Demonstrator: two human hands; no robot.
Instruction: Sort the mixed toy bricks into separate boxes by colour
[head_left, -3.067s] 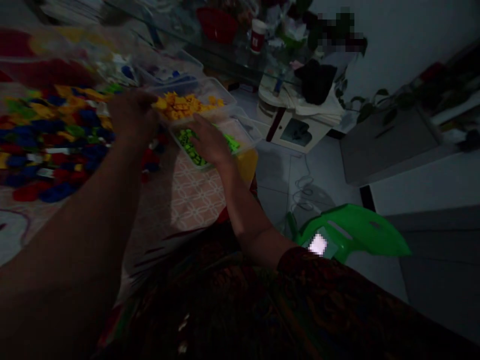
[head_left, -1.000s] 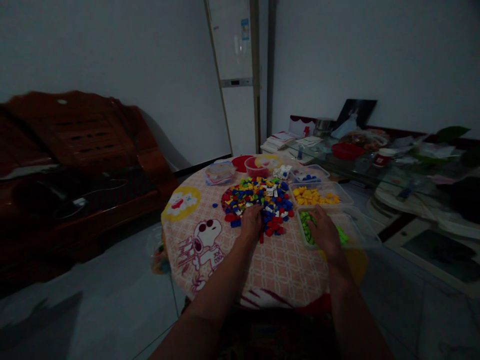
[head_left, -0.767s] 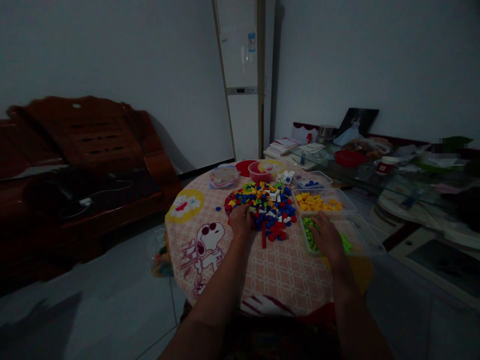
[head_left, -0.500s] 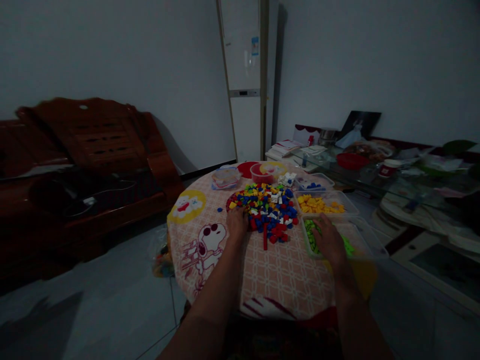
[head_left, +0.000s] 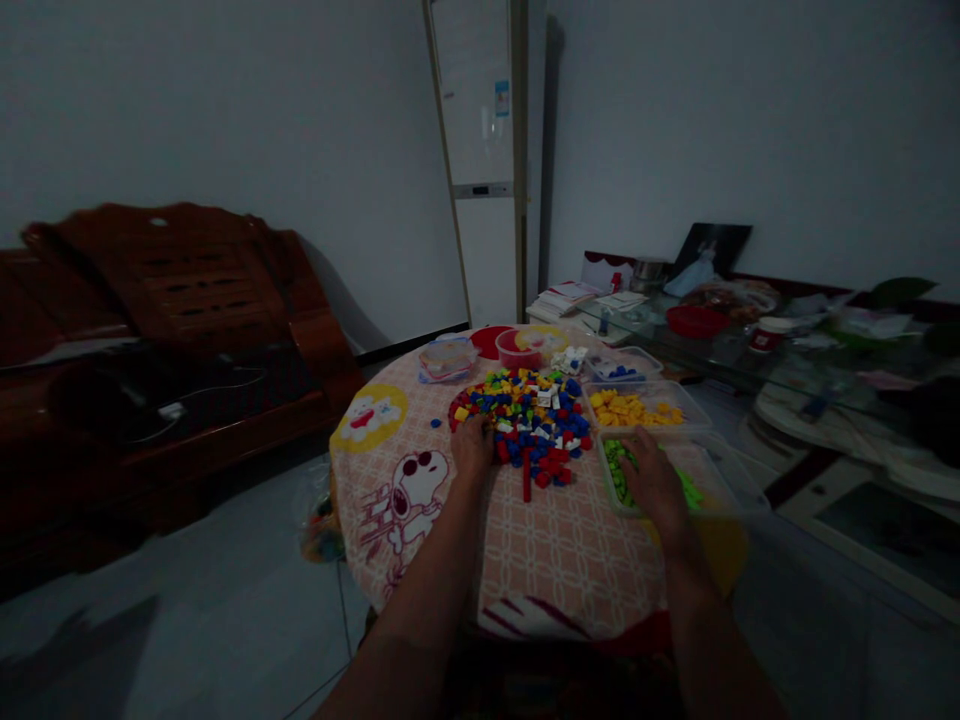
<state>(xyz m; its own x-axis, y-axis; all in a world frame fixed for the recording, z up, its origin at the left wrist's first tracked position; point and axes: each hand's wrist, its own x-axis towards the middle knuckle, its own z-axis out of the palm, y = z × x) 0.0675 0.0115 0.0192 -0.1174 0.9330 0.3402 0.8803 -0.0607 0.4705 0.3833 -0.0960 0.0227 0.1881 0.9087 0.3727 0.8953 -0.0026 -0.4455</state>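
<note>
A heap of mixed toy building bricks [head_left: 536, 405] in red, yellow, blue, green and white lies mid-table. At its left edge is my left hand [head_left: 472, 447], fingers curled down against the bricks; whatever they hold is hidden. My right hand [head_left: 656, 480] reaches over a clear plastic tray [head_left: 724, 470], fingers stretched out and thumb apart. Beneath and beside it lie green bricks [head_left: 616, 468], partly covered by the hand. Behind that tray stands another with yellow bricks [head_left: 630, 408]. Farther back, a small tray holds some blue bricks [head_left: 621, 371], and white bricks [head_left: 571, 360] sit beside it.
A patterned tablecloth [head_left: 555, 560] covers the round table. At the back stand a round tub [head_left: 519, 350] and a lidded container [head_left: 448, 358]. A wooden sofa [head_left: 202, 300] is at the left; a cluttered glass-topped cabinet [head_left: 720, 350] runs along the right.
The whole view has shifted slightly. Both hands stay in nearly the same places, the left at the heap and the right over the green bricks.
</note>
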